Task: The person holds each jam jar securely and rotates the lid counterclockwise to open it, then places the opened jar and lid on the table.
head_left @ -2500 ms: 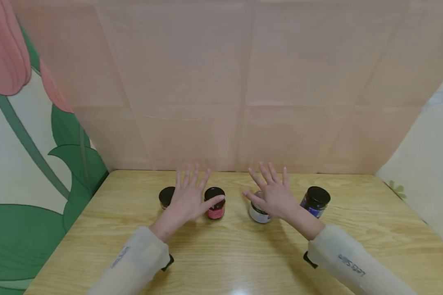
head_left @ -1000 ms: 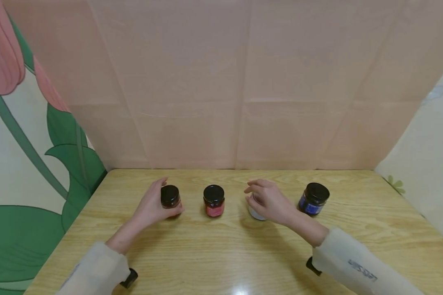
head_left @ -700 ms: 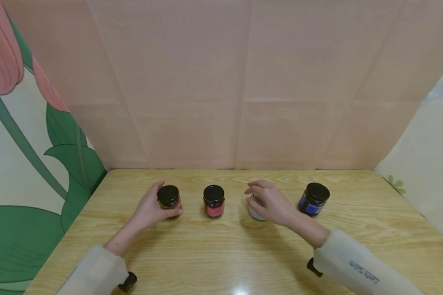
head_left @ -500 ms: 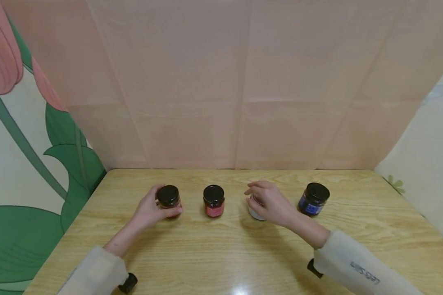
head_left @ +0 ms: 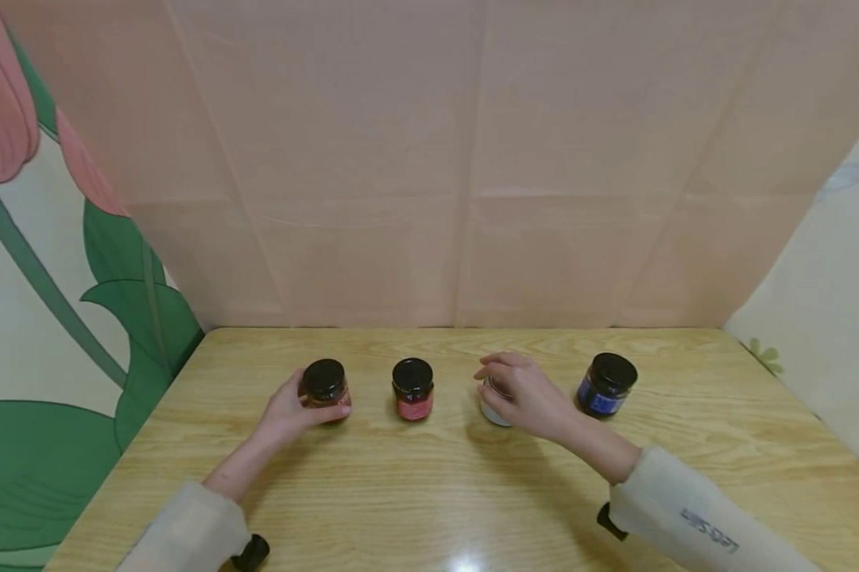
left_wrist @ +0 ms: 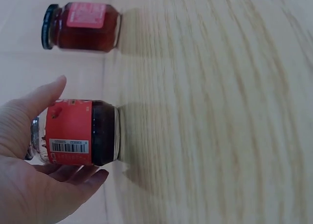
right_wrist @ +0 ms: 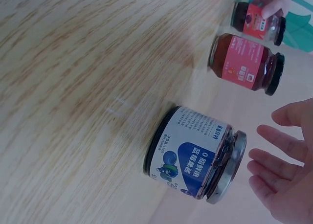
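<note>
My left hand (head_left: pixel 284 415) grips the leftmost jam jar (head_left: pixel 326 384), which stands upright on the table. In the left wrist view the thumb and fingers lie on opposite sides of this jar (left_wrist: pixel 71 131) with its red barcoded label. A pink-labelled jam jar (head_left: pixel 412 389) stands to its right, untouched. Above a blueberry jam jar (right_wrist: pixel 188 153) with a white and blue label and a silver lid, my right hand (head_left: pixel 528 397) hovers with loosely bent fingers. The right wrist view shows these fingers (right_wrist: pixel 281 145) apart from the lid. All the lids are on.
A larger blue-labelled jar (head_left: pixel 606 385) with a black lid stands right of my right hand, near that forearm. The wooden table (head_left: pixel 429 485) ends at a pinkish cloth backdrop (head_left: pixel 372 199). A tulip-patterned wall (head_left: pixel 50 334) is on the left.
My hands were spread flat above the jars. Since then the left has closed round the leftmost jar and shifted it slightly left; the right has bent its fingers over the blueberry jar.
</note>
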{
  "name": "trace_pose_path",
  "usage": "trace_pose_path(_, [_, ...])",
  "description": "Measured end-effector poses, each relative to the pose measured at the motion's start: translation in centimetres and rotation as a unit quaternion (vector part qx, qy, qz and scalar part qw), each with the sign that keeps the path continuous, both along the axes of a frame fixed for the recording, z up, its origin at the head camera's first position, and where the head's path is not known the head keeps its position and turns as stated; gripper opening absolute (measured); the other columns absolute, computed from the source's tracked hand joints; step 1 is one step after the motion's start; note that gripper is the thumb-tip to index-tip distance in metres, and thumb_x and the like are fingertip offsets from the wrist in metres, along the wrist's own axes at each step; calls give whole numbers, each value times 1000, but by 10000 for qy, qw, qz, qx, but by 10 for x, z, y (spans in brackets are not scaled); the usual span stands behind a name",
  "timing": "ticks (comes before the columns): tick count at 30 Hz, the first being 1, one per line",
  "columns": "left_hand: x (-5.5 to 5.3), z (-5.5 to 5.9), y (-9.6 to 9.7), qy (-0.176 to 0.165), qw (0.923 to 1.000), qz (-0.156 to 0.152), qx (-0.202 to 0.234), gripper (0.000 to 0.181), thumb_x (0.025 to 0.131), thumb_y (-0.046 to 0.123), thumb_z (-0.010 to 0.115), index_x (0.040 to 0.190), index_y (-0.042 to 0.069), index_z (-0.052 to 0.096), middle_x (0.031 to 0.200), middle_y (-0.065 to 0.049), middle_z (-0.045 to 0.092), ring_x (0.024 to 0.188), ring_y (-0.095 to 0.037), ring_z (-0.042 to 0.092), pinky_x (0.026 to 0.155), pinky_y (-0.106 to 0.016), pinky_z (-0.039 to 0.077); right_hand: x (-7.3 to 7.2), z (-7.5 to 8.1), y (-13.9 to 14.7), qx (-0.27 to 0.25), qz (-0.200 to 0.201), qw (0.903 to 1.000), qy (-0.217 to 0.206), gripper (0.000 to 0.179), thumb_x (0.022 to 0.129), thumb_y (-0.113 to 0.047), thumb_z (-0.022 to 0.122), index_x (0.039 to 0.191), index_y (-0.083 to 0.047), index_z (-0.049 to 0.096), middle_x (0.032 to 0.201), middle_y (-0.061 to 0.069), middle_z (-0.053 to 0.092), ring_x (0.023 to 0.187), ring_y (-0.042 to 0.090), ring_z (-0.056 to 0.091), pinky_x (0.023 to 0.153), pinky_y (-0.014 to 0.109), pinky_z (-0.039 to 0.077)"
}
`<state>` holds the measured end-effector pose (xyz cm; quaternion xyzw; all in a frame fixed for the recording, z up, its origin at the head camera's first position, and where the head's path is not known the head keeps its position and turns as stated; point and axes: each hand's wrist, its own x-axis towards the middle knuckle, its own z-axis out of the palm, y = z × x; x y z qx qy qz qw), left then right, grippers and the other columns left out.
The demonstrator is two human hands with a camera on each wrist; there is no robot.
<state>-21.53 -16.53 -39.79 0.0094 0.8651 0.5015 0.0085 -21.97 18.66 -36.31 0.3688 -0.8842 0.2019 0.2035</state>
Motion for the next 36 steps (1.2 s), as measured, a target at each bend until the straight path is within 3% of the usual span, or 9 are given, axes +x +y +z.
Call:
trace_pose_path(7, [-2, -5, 0, 137, 9999, 56, 43, 70, 73, 20, 83, 132, 0, 51, 127, -21, 59, 121, -38, 54, 101, -51, 42, 0, -1, 2, -73, 5, 9999, -72, 10, 88, -7, 63, 94, -3, 71, 107, 18, 67, 79, 20, 62, 81, 41, 54])
trace_pose_path(16, [1, -4, 0, 286, 9995, 122, 5, 64, 73, 22, 83, 128, 3, 55, 120, -19, 64, 112, -33, 59, 97, -48, 44, 3, -1, 3, -35, -199, 9993, -314, 12, 88, -10, 64, 97, -4, 70, 113, 18, 65, 82, 19, 63, 68, 28, 53])
trace_pose_path(21, [-1, -3, -2, 243, 9996, 158, -31, 65, 73, 23, 83, 129, 4, 55, 119, -17, 65, 111, -32, 60, 96, -48, 45, 4, -1, 3, -14, -258, 9989, -398, 13, 88, -11, 65, 97, -4, 70, 114, 18, 65, 88, 22, 64, 69, 29, 54])
trace_pose_path(28, [-1, 6, -3, 361, 9991, 222, -57, 64, 73, 25, 83, 126, 4, 56, 117, -18, 66, 108, -31, 61, 92, -45, 47, 6, 0, 4, -29, -306, 9979, -576, 13, 90, -11, 64, 99, -4, 71, 115, 19, 64, 92, 23, 65, 72, 31, 55])
trace_pose_path(36, [1, 15, -2, 490, 9987, 56, -158, 64, 73, 27, 83, 127, 6, 56, 116, -16, 66, 108, -31, 62, 91, -46, 48, 6, -1, 4, -22, -291, 9986, -440, 13, 88, -11, 64, 98, -4, 71, 114, 18, 65, 93, 24, 65, 73, 32, 56])
